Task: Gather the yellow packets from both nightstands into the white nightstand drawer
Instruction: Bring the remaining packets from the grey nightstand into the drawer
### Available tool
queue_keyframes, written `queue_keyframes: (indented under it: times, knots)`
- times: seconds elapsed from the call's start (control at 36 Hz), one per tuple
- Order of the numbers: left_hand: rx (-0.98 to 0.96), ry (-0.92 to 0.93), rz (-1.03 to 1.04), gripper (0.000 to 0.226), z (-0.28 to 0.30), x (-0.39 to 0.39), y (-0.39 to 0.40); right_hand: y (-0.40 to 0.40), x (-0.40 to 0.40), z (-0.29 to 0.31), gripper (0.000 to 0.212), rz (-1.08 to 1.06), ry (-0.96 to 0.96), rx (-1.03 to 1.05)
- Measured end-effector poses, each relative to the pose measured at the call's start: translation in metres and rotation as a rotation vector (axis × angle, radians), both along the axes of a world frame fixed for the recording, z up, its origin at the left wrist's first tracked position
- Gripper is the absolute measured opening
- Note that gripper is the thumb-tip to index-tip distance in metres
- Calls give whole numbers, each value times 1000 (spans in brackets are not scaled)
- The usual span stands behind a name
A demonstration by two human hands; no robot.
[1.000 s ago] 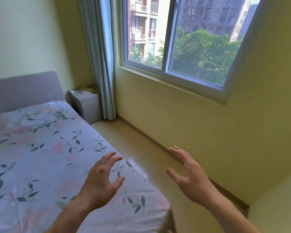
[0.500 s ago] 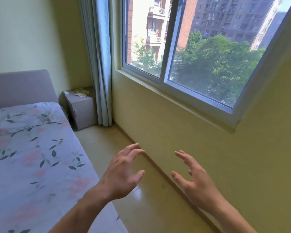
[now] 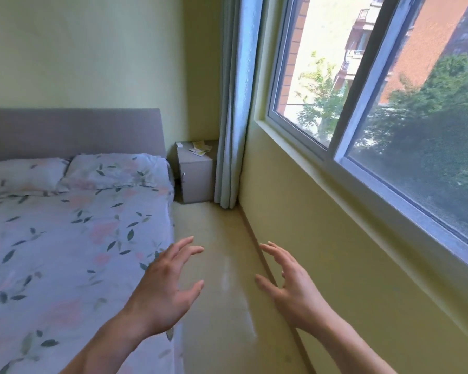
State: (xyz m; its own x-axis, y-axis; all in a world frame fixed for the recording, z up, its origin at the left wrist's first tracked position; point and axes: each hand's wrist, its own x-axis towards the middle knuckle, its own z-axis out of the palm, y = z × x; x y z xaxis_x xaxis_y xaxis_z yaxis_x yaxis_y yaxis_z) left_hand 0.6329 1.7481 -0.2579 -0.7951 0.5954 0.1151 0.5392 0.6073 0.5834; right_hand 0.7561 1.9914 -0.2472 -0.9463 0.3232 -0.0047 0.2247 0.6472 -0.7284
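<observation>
A grey nightstand stands in the far corner between the bed and the curtain, its drawer front closed. Yellow packets lie in a loose pile on its top, with a small white item beside them. My left hand hovers low over the bed's right edge, fingers spread and holding nothing. My right hand hovers over the floor strip near the wall, fingers spread and holding nothing. Both hands are far from the nightstand. No white nightstand is in view.
A bed with a floral cover, two pillows and a grey headboard fills the left. A narrow floor strip runs between bed and window wall to the nightstand. A pale curtain hangs beside the nightstand. A large window is at right.
The view has swung left and moved along the floor strip, so the nightstand now sits nearer and more central. Both hands stay raised with nothing in them.
</observation>
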Motion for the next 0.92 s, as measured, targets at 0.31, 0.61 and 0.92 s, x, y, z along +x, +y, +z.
queue_keyframes:
  times: [0.31, 0.61, 0.92]
  knots:
    - [29, -17, 235, 53, -5, -138, 23, 49, -190, -1, 62, 253, 19, 65]
    - [37, 11, 190, 51, 25, -340, 107, 122, -383, 4, 65, 205, 45, 34]
    - [40, 16, 138, 49, 11, -532, 193, 201, -566, -12, 60, 184, 46, -44]
